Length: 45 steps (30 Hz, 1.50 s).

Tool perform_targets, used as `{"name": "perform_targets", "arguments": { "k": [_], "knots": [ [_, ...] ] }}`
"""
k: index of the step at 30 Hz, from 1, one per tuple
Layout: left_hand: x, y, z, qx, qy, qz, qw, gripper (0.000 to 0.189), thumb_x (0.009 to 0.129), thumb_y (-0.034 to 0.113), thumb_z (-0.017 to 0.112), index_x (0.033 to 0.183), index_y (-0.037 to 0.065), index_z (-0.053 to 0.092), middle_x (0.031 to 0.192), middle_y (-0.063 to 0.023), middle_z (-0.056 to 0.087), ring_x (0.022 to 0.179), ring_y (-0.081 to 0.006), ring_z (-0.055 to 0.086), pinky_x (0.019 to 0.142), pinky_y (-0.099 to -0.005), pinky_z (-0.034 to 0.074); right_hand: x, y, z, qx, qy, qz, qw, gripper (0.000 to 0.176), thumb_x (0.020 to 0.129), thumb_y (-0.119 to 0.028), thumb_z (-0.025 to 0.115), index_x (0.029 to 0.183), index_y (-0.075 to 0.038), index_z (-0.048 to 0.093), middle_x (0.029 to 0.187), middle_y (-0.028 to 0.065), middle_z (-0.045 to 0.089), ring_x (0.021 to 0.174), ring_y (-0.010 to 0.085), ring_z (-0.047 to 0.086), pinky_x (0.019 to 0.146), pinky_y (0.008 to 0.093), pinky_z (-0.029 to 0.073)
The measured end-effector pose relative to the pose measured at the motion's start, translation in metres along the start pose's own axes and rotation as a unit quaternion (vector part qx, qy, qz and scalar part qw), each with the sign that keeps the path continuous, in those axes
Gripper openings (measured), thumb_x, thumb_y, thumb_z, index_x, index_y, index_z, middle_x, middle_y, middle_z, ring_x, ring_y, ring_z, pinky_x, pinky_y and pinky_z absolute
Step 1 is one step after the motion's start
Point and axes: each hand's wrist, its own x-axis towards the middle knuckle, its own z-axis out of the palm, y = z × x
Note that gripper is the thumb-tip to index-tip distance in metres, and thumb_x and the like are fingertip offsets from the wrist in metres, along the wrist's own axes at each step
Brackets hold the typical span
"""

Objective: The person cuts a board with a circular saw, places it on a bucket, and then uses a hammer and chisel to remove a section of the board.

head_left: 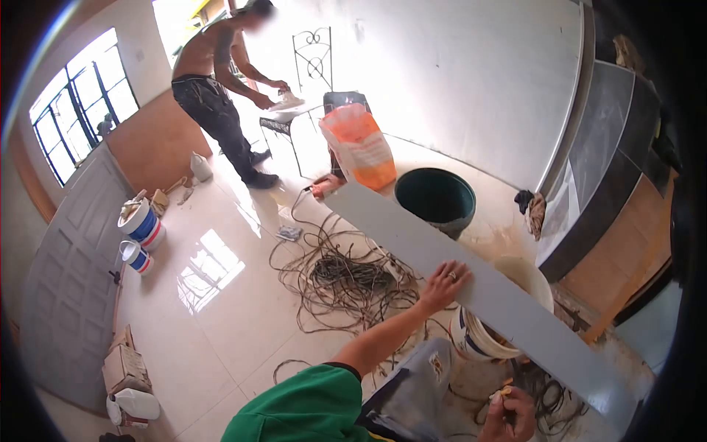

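My left hand (444, 284) lies on the near edge of a long grey board (501, 302), its fingers spread flat on the surface and a ring showing on one. The board runs diagonally from the upper middle to the lower right, across the top of a white bucket (471, 335). Low in the view, my right hand (509, 418) is closed in a pinch around a small yellowish piece (502, 393), too small to name. That hand is just below the board, apart from it.
Tangled cables (346, 276) cover the floor left of the board. Beyond it stand a dark green tub (434, 193) and an orange-and-white sack (359, 147). Another person (213, 81) bends over a chair (294, 114). Paint buckets (140, 225) stand at left.
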Motion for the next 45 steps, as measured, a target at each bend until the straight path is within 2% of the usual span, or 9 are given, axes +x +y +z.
{"name": "perform_targets", "arguments": {
  "k": [8, 19, 24, 26, 29, 31, 38, 40, 45],
  "knots": [
    [0.003, 0.006, -0.008, -0.030, -0.022, -0.024, 0.999, 0.061, 0.076, 0.007, 0.060, 0.135, 0.016, 0.050, 0.137, -0.0118, 0.052, 0.126, -0.0340, 0.049, 0.108, -0.0475, 0.034, 0.010, -0.016, 0.014, 0.004, 0.017, -0.055, 0.998, 0.014, 0.081, -0.005, 0.075, 0.082, -0.001, 0.061, 0.086, 0.0149, 0.069, 0.067, 0.0177, 0.063, 0.053, 0.0242, 0.048],
    [0.010, 0.001, -0.011, -0.061, -0.072, -0.029, 0.995, 0.053, 0.079, 0.009, 0.058, 0.131, 0.015, 0.052, 0.138, -0.0114, 0.051, 0.126, -0.0345, 0.048, 0.109, -0.0466, 0.034, 0.020, -0.068, 0.010, 0.053, 0.019, -0.098, 0.994, 0.017, 0.077, -0.001, 0.078, 0.082, 0.000, 0.061, 0.086, 0.0171, 0.069, 0.074, 0.0242, 0.067, 0.068, 0.0362, 0.057],
    [0.040, -0.024, -0.002, -0.010, -0.234, 0.000, 0.972, 0.038, 0.085, 0.013, 0.052, 0.122, 0.014, 0.057, 0.118, -0.0130, 0.061, 0.108, -0.0303, 0.060, 0.097, -0.0482, 0.044, 0.032, -0.107, -0.007, 0.177, -0.037, -0.151, 0.972, 0.021, 0.070, 0.003, 0.077, 0.084, 0.002, 0.061, 0.090, 0.0213, 0.067, 0.060, 0.0210, 0.060, 0.050, 0.0292, 0.045],
    [0.084, -0.019, -0.036, -0.009, -0.348, -0.018, 0.937, 0.045, 0.074, 0.033, 0.069, 0.115, 0.016, 0.061, 0.104, -0.0127, 0.067, 0.095, -0.0318, 0.065, 0.085, -0.0503, 0.048, 0.059, -0.114, -0.008, 0.254, -0.083, -0.262, 0.927, 0.020, 0.068, 0.001, 0.076, 0.081, 0.000, 0.060, 0.090, 0.0190, 0.068, 0.054, 0.0159, 0.054, 0.046, 0.0275, 0.032],
    [0.131, -0.012, -0.063, -0.046, -0.263, 0.006, 0.964, 0.045, 0.065, 0.053, 0.077, 0.093, 0.017, 0.075, 0.080, -0.0128, 0.069, 0.082, -0.0321, 0.067, 0.077, -0.0442, 0.051, 0.048, -0.117, -0.024, 0.190, -0.048, -0.217, 0.956, 0.019, 0.069, 0.000, 0.077, 0.078, -0.001, 0.060, 0.090, 0.0167, 0.069, 0.053, 0.0148, 0.051, 0.046, 0.0278, 0.031],
    [0.156, -0.016, -0.065, -0.055, -0.277, 0.013, 0.959, 0.055, 0.062, 0.060, 0.078, 0.090, 0.013, 0.075, 0.085, -0.0133, 0.070, 0.085, -0.0309, 0.067, 0.077, -0.0436, 0.051, 0.051, -0.116, -0.020, 0.188, -0.040, -0.204, 0.960, 0.018, 0.070, 0.000, 0.077, 0.075, -0.002, 0.060, 0.090, 0.0145, 0.070, 0.051, 0.0136, 0.048, 0.047, 0.0281, 0.030],
    [0.213, -0.022, -0.056, -0.058, -0.327, 0.026, 0.943, 0.052, 0.059, 0.056, 0.081, 0.082, 0.010, 0.075, 0.079, -0.0131, 0.070, 0.080, -0.0277, 0.068, 0.074, -0.0391, 0.052, 0.065, -0.103, -0.007, 0.157, 0.033, -0.129, 0.979, 0.016, 0.070, 0.001, 0.076, 0.072, -0.002, 0.060, 0.088, 0.0144, 0.070, 0.047, 0.0114, 0.044, 0.045, 0.0259, 0.028],
    [0.229, -0.017, -0.058, -0.099, -0.429, -0.061, 0.896, 0.051, 0.060, 0.053, 0.081, 0.083, 0.008, 0.075, 0.075, -0.0128, 0.069, 0.078, -0.0281, 0.068, 0.074, -0.0382, 0.053, 0.065, -0.094, -0.007, 0.168, 0.035, -0.139, 0.975, 0.016, 0.070, 0.002, 0.075, 0.072, -0.001, 0.060, 0.088, 0.0135, 0.070, 0.046, 0.0113, 0.043, 0.044, 0.0260, 0.028],
    [0.229, -0.024, -0.040, -0.073, -0.311, 0.060, 0.946, 0.056, 0.056, 0.052, 0.082, 0.087, 0.006, 0.075, 0.071, -0.0126, 0.068, 0.074, -0.0266, 0.068, 0.072, -0.0387, 0.052, 0.081, -0.092, -0.005, 0.150, 0.064, -0.119, 0.979, 0.013, 0.071, 0.003, 0.073, 0.071, -0.002, 0.061, 0.087, 0.0092, 0.071, 0.044, 0.0112, 0.041, 0.043, 0.0265, 0.028]
  ]
}}
